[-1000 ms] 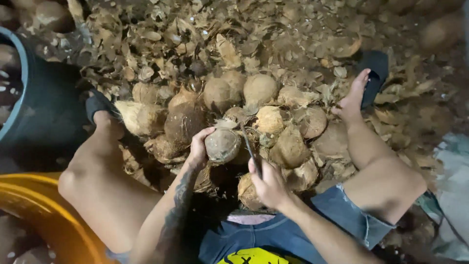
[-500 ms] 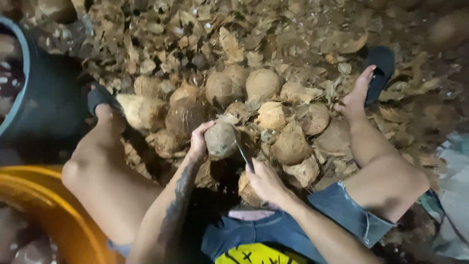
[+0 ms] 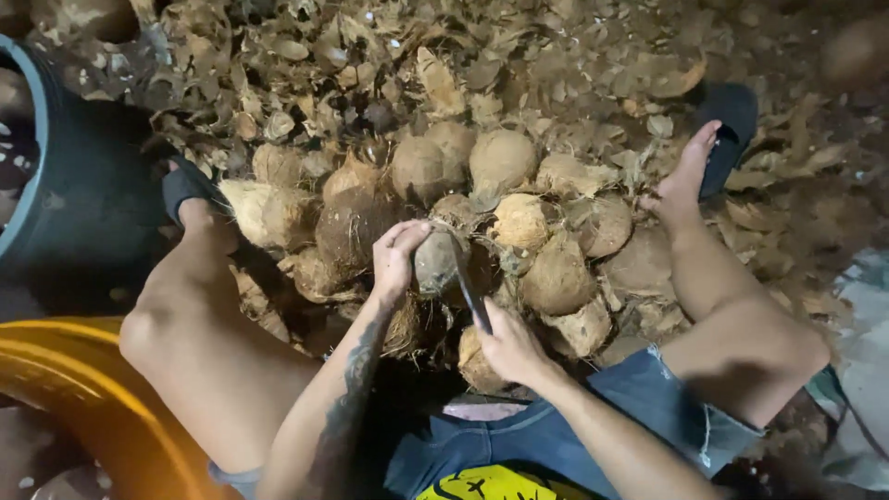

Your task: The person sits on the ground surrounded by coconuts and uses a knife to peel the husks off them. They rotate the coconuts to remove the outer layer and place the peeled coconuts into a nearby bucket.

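I sit on the ground with both legs spread around a heap of brown husked coconuts (image 3: 500, 157). My left hand (image 3: 396, 255) grips one coconut (image 3: 435, 264) from its left side and steadies it between my knees. A dark knife (image 3: 468, 282) is held in my right hand (image 3: 509, 347), the blade resting against that coconut's right side. More coconuts lie close around both hands.
A dark round tub (image 3: 74, 194) stands at the left by my left foot, and a yellow basin (image 3: 83, 398) is at the lower left. Husk and shell scraps (image 3: 389, 56) cover the ground beyond the heap. A pale sack (image 3: 861, 370) lies at the right edge.
The coconut has turned slightly in my left hand and the knife blade has shifted against it. My legs stay where they were.
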